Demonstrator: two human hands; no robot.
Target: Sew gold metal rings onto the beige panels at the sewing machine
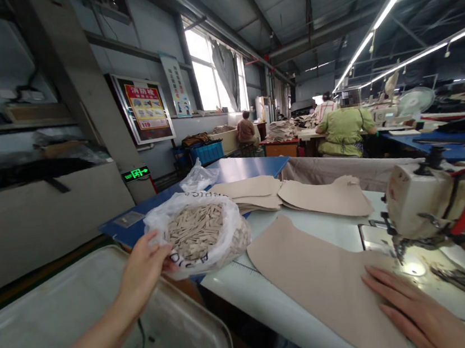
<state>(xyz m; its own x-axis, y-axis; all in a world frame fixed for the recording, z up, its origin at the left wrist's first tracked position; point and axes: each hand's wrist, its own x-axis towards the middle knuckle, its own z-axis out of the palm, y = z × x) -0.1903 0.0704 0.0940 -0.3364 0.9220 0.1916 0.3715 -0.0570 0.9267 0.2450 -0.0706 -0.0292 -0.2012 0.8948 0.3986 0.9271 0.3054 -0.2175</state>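
Note:
My left hand [152, 261] grips the near-left side of a white plastic bag [237, 214], its fingers closed on the plastic. Small beige fabric strips [197, 229] fill the bag, which is rolled open at the top. My right hand [413, 304] lies flat with fingers stretched on a large beige fabric panel [313, 277], close to the sewing machine's needle area. The sewing machine [420, 202] stands just beyond that hand, its lamp lit. Behind the panel lie stacks of similar cut pieces, one on the left [251, 188] and one on the right [326, 196].
A pale, worn tub [219, 339] stands at the lower left, below my left arm. The blue table [252, 167] adjoins the machine's light table. Scissors-like metal snips [462, 284] lie by the machine. A co-worker in green [345, 129] sits farther back.

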